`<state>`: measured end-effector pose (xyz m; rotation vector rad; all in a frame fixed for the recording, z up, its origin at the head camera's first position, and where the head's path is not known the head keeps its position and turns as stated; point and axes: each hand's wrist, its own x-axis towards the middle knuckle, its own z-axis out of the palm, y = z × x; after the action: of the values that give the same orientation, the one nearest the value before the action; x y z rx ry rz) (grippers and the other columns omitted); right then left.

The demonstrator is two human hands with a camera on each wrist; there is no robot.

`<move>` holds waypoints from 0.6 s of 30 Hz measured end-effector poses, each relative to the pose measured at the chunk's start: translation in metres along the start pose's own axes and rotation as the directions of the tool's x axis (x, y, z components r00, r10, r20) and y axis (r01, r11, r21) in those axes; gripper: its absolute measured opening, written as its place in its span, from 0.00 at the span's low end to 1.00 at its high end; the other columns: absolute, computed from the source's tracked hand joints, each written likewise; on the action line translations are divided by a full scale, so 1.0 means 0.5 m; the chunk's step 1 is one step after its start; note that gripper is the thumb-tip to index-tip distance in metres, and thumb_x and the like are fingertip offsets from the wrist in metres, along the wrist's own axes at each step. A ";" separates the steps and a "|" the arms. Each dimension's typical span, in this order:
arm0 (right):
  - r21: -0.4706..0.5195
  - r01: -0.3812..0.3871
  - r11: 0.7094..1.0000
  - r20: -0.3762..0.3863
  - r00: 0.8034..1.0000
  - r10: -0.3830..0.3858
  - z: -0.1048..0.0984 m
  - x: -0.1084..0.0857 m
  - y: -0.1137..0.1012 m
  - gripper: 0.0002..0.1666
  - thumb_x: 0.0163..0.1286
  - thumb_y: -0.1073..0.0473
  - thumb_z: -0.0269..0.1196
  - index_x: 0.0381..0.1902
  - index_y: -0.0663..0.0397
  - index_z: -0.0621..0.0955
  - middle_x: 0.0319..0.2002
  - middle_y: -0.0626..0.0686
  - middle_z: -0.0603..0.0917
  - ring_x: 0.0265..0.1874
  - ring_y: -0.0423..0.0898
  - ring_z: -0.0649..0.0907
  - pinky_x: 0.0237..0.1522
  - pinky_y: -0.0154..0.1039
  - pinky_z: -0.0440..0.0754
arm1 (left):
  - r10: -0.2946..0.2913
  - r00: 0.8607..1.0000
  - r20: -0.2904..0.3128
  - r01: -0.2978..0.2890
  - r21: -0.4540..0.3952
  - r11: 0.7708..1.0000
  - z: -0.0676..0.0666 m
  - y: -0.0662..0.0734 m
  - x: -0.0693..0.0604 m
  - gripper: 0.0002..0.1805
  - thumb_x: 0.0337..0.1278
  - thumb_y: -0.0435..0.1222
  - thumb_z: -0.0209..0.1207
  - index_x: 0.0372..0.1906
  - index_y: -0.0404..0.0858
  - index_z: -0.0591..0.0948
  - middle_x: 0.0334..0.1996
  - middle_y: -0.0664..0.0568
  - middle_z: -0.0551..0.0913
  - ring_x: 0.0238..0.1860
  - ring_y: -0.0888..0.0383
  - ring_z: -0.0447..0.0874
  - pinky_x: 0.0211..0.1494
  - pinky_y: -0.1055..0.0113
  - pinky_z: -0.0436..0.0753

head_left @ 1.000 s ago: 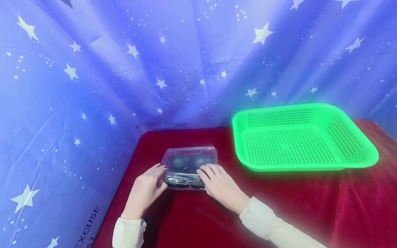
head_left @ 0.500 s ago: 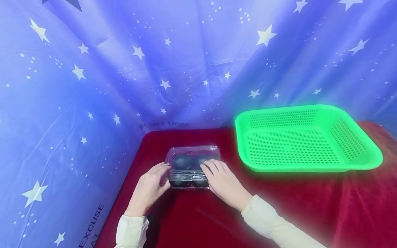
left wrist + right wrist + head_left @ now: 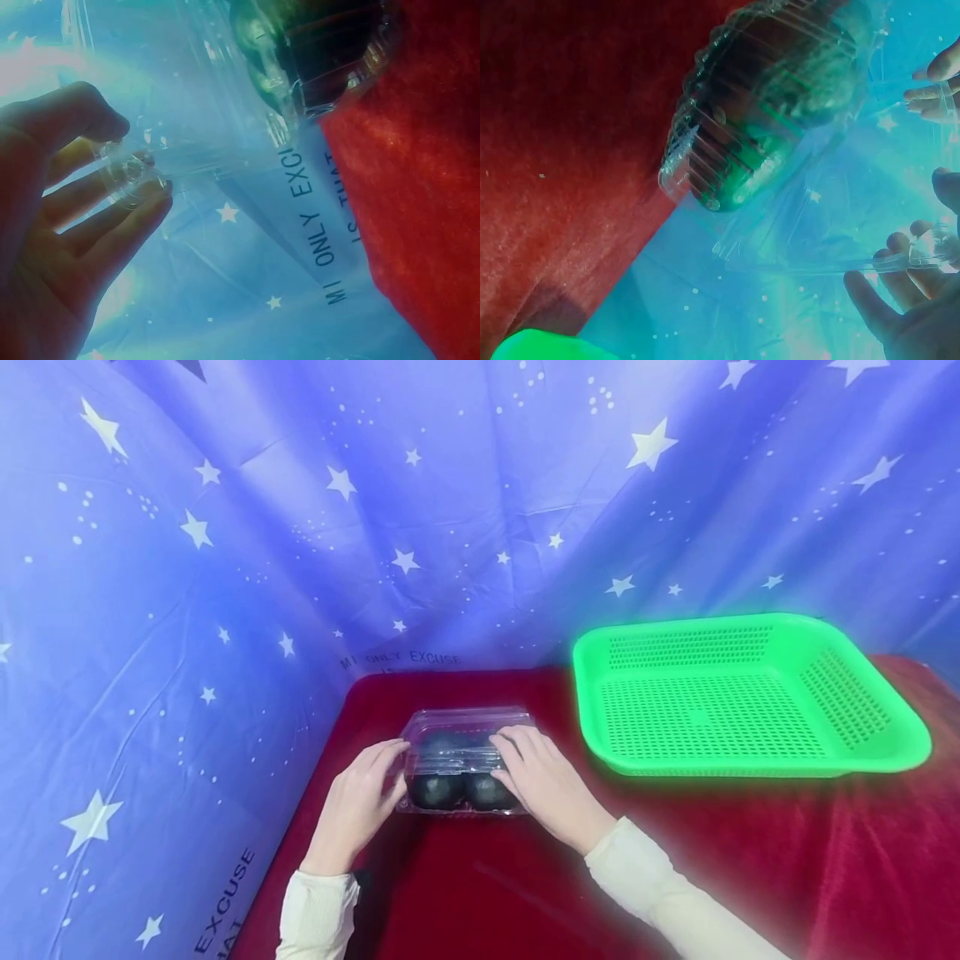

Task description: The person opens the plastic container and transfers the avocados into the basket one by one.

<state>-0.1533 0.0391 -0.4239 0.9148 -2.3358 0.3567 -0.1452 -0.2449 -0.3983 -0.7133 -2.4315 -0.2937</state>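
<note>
On the red cloth stands a clear plastic clamshell box (image 3: 467, 812) of dark green round fruits (image 3: 438, 791), perhaps avocados. Its clear lid (image 3: 450, 762) is raised at the front and tilts back, so the front fruits show below its edge. My left hand (image 3: 356, 802) pinches the lid's left front corner; in the left wrist view, thumb and fingers of the left hand (image 3: 67, 202) lie on either side of that corner. At the other end, my right hand (image 3: 551, 785) grips the lid's right front corner, also seen in the right wrist view with the right hand (image 3: 919, 315).
A green perforated plastic basket (image 3: 750, 770) stands to the right of the box. Red cloth (image 3: 465, 893) covers the table. Behind and to the left hangs a blue star-patterned curtain (image 3: 247, 577), close to the table's edge.
The lid's front edge has swung up and back in both hands, uncovering the front fruits. Both hands have risen with it. The basket has stayed put; the head view has shifted slightly.
</note>
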 end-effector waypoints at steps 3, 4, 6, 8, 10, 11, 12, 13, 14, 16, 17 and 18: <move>0.046 -0.018 0.999 -0.011 1.000 0.019 -0.003 0.004 0.003 0.30 0.65 0.55 0.69 0.60 0.64 0.74 0.55 0.61 0.76 0.57 0.56 0.76 0.63 0.48 0.77 | -0.012 1.000 -0.001 0.012 0.001 1.000 -0.003 -0.001 0.003 0.23 0.49 0.30 0.69 0.54 0.37 0.82 0.49 0.45 0.85 0.52 0.50 0.84 0.52 0.55 0.85; 0.057 -0.024 0.998 -0.015 1.000 0.025 -0.004 0.005 0.005 0.31 0.65 0.55 0.69 0.60 0.63 0.74 0.55 0.61 0.76 0.57 0.56 0.76 0.63 0.48 0.77 | -0.017 1.000 0.000 0.017 -0.003 1.000 -0.004 -0.002 0.005 0.23 0.49 0.30 0.68 0.54 0.37 0.82 0.49 0.45 0.85 0.52 0.50 0.84 0.53 0.55 0.85; 0.080 -0.032 0.996 -0.023 0.999 0.034 -0.006 0.008 0.008 0.31 0.64 0.55 0.70 0.60 0.63 0.74 0.55 0.61 0.76 0.57 0.56 0.76 0.63 0.48 0.77 | -0.033 0.999 0.002 0.033 -0.016 0.999 -0.007 -0.003 0.008 0.22 0.50 0.31 0.68 0.54 0.38 0.82 0.49 0.45 0.85 0.52 0.50 0.84 0.53 0.55 0.85; 0.104 -0.042 0.994 -0.032 0.998 0.046 -0.008 0.011 0.011 0.31 0.63 0.56 0.70 0.60 0.62 0.74 0.55 0.60 0.76 0.57 0.55 0.75 0.63 0.48 0.77 | -0.050 0.999 0.001 0.050 -0.038 0.998 -0.010 -0.004 0.012 0.22 0.51 0.31 0.68 0.54 0.38 0.82 0.49 0.46 0.85 0.52 0.50 0.84 0.54 0.54 0.84; 0.130 -0.057 0.990 -0.038 0.997 0.063 -0.010 0.014 0.014 0.31 0.63 0.56 0.71 0.61 0.62 0.74 0.55 0.60 0.75 0.57 0.54 0.75 0.63 0.47 0.77 | -0.065 0.998 -0.003 0.065 -0.061 0.996 -0.014 -0.006 0.017 0.22 0.51 0.31 0.68 0.54 0.38 0.82 0.49 0.46 0.85 0.52 0.50 0.84 0.55 0.54 0.84; 0.147 -0.067 0.987 -0.040 0.996 0.074 -0.011 0.016 0.015 0.32 0.63 0.57 0.71 0.61 0.61 0.73 0.56 0.59 0.75 0.58 0.54 0.75 0.64 0.47 0.77 | -0.069 0.998 -0.005 0.068 -0.070 0.995 -0.015 -0.007 0.019 0.21 0.52 0.31 0.68 0.54 0.38 0.82 0.49 0.46 0.85 0.52 0.51 0.84 0.56 0.54 0.84; 0.166 -0.079 0.983 -0.041 0.995 0.087 -0.011 0.017 0.017 0.32 0.62 0.57 0.71 0.61 0.61 0.73 0.56 0.59 0.75 0.58 0.53 0.74 0.64 0.47 0.76 | -0.071 0.997 -0.009 0.070 -0.078 0.995 -0.015 -0.008 0.022 0.21 0.52 0.31 0.68 0.54 0.38 0.82 0.49 0.47 0.85 0.52 0.51 0.84 0.56 0.54 0.83; 0.182 -0.090 0.979 -0.044 0.994 0.099 -0.012 0.018 0.019 0.32 0.62 0.57 0.71 0.61 0.61 0.73 0.56 0.58 0.75 0.59 0.53 0.74 0.64 0.47 0.76 | -0.074 0.997 -0.012 0.073 -0.085 0.994 -0.016 -0.009 0.025 0.21 0.52 0.31 0.69 0.54 0.38 0.82 0.49 0.47 0.85 0.52 0.51 0.84 0.56 0.54 0.83; 0.198 -0.101 0.975 -0.044 0.993 0.112 -0.012 0.020 0.020 0.32 0.63 0.58 0.71 0.62 0.61 0.73 0.57 0.58 0.75 0.59 0.53 0.74 0.65 0.47 0.76 | -0.076 0.997 -0.016 0.075 -0.092 0.993 -0.016 -0.011 0.027 0.21 0.52 0.31 0.69 0.54 0.38 0.82 0.49 0.46 0.85 0.52 0.51 0.84 0.57 0.54 0.83; 0.222 -0.117 0.968 -0.045 0.990 0.130 -0.014 0.022 0.024 0.31 0.64 0.58 0.70 0.62 0.61 0.73 0.57 0.58 0.75 0.60 0.53 0.74 0.66 0.47 0.75 | -0.085 0.996 -0.027 0.082 -0.104 0.991 -0.016 -0.013 0.031 0.22 0.52 0.32 0.71 0.54 0.38 0.82 0.49 0.46 0.85 0.52 0.50 0.85 0.57 0.54 0.83; 0.231 -0.123 0.965 -0.048 0.989 0.138 -0.014 0.023 0.026 0.31 0.64 0.58 0.69 0.62 0.61 0.73 0.57 0.58 0.75 0.60 0.53 0.74 0.66 0.47 0.75 | -0.091 0.995 -0.033 0.087 -0.112 0.990 -0.016 -0.014 0.033 0.22 0.51 0.32 0.72 0.54 0.37 0.82 0.49 0.46 0.86 0.52 0.50 0.85 0.57 0.54 0.83; 0.236 -0.127 0.963 -0.050 0.989 0.142 -0.015 0.025 0.028 0.30 0.65 0.58 0.68 0.62 0.62 0.73 0.57 0.59 0.75 0.60 0.53 0.74 0.66 0.47 0.75 | -0.098 0.994 -0.039 0.092 -0.120 0.988 -0.016 -0.016 0.034 0.22 0.51 0.33 0.72 0.54 0.37 0.82 0.49 0.46 0.86 0.52 0.50 0.85 0.57 0.54 0.83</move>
<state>-0.1669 0.0458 -0.4109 0.8378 -2.3338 0.7193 -0.1577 -0.2470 -0.3822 -0.6350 -2.4254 -0.4901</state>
